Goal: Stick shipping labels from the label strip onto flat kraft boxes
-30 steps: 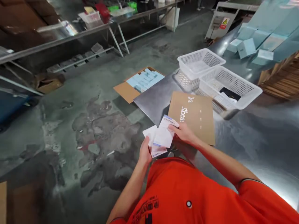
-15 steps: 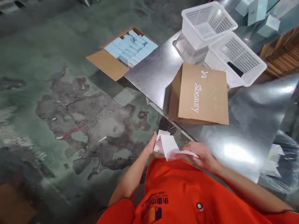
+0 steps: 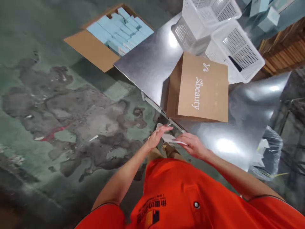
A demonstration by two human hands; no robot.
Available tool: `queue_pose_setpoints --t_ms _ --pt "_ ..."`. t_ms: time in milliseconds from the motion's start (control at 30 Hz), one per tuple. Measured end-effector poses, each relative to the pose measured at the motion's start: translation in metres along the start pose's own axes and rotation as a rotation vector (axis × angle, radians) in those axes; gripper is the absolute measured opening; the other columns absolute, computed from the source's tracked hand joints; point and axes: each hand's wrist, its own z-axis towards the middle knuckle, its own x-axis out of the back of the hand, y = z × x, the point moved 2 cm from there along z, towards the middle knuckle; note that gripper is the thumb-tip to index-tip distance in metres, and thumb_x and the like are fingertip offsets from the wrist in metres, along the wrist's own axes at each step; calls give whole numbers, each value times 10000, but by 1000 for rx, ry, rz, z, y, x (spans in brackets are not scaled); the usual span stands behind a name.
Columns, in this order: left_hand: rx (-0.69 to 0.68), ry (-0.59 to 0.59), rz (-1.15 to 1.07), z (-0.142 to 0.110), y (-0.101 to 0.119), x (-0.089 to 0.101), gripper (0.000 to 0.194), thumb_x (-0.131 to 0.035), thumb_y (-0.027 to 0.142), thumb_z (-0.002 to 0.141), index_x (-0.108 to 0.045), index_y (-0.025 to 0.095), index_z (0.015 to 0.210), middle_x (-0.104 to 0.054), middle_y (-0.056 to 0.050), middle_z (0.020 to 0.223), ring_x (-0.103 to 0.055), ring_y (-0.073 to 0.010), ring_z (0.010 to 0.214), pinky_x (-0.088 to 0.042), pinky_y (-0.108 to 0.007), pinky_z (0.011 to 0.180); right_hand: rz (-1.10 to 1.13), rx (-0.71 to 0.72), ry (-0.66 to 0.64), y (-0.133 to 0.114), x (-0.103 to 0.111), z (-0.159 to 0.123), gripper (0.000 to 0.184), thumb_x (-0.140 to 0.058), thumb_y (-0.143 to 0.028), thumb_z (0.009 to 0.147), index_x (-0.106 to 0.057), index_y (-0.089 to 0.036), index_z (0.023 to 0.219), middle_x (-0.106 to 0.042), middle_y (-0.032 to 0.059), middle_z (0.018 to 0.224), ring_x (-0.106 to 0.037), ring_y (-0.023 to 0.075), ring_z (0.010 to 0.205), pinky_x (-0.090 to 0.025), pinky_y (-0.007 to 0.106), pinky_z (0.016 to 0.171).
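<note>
Low in front of my body, between my two hands, is a folded white card [image 3: 169, 138]; its pink printed side showed before. My left hand [image 3: 156, 139] grips its left part, with fingers reaching across it towards the right. At the card's right end, my right hand [image 3: 192, 145] pinches the edge. The table's near edge lies just beyond my hands. On the table, close to that edge, stands a brown cardboard box [image 3: 203, 89] marked "Sbeauty".
Two white perforated baskets [image 3: 252, 68] stand farther back on the metal table [image 3: 143, 63]. An open carton [image 3: 91, 47] of light blue boxes sits beyond its left corner. Stacked cardboard [image 3: 283, 47] is at the right, with a plastic-lined bin [image 3: 271, 156] nearer. The floor is stained.
My left hand has come over the card and closer to my right hand. The card's raised flap is lower, its pink side no longer showing. The whole view has shifted slightly.
</note>
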Motion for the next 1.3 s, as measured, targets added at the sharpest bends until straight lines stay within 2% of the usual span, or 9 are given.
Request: queue_pose_setpoints --t_ms 200,433,700,767,833,933,1033,1167,1300 --pt "75 -206 -38 -17 57 -77 475 -753 523 640 -739 82 818 -710 -141 779 -662 -328 860 -510 -415 828 498 -249 240 -22 92 30 412 -544 -510 866 -631 -120 764 -610 30 819 -541 122 710 -442 206 636" --pt "-161 129 394 -3 90 -125 330 -725 435 700 -704 106 680 -639 -21 627 -535 -125 577 -402 -209 569 726 -190 369 9 151 37 451 -670 -543 716 -633 -96 769 -498 -9 608 -395 58 520 -319 170 461" --pt "-141 260 172 36 76 -168 414 -740 514 660 -720 119 784 -687 -50 700 -600 -158 627 -465 -253 647 806 -174 404 57 181 31 475 -689 -559 658 -520 -117 611 -340 -59 467 -280 28 438 -171 171 419" --pt "-165 304 129 48 75 -173 390 -764 498 633 -708 127 740 -666 -26 656 -585 -139 598 -456 -235 619 810 -190 421 78 191 34 455 -663 -545 691 -504 -126 617 -343 -59 458 -277 29 417 -175 173 404" --pt "-198 388 107 55 76 -173 381 -791 486 593 -686 130 682 -633 1 606 -552 -112 552 -429 -206 563 746 -280 568 109 212 37 407 -612 -498 759 -491 -131 633 -382 -46 475 -305 36 406 -215 171 391" --pt "-178 508 135 62 76 -168 404 -808 488 560 -670 127 676 -627 7 609 -551 -107 551 -427 -197 545 551 -492 877 172 269 39 304 -464 -380 890 -495 -126 726 -441 -21 535 -384 55 426 -309 166 402" --pt "-71 560 228 66 73 -166 460 -808 521 546 -683 117 728 -658 -19 668 -589 -134 602 -458 -220 573 409 -629 1022 242 338 39 235 -347 -246 934 -527 -95 937 -556 42 709 -514 85 547 -413 172 488" --pt "58 600 267 69 68 -168 492 -817 545 507 -709 133 754 -685 -37 701 -626 -181 647 -494 -267 605 205 -803 1036 318 401 49 277 -361 -142 912 -579 -51 1057 -613 159 984 -592 177 902 -472 246 772" --pt "117 635 277 69 66 -167 452 -796 550 538 -726 162 760 -705 -46 747 -659 -227 715 -523 -312 659 102 -916 885 368 414 77 279 -437 -78 862 -638 -28 1048 -604 214 1094 -550 249 1077 -416 290 907"
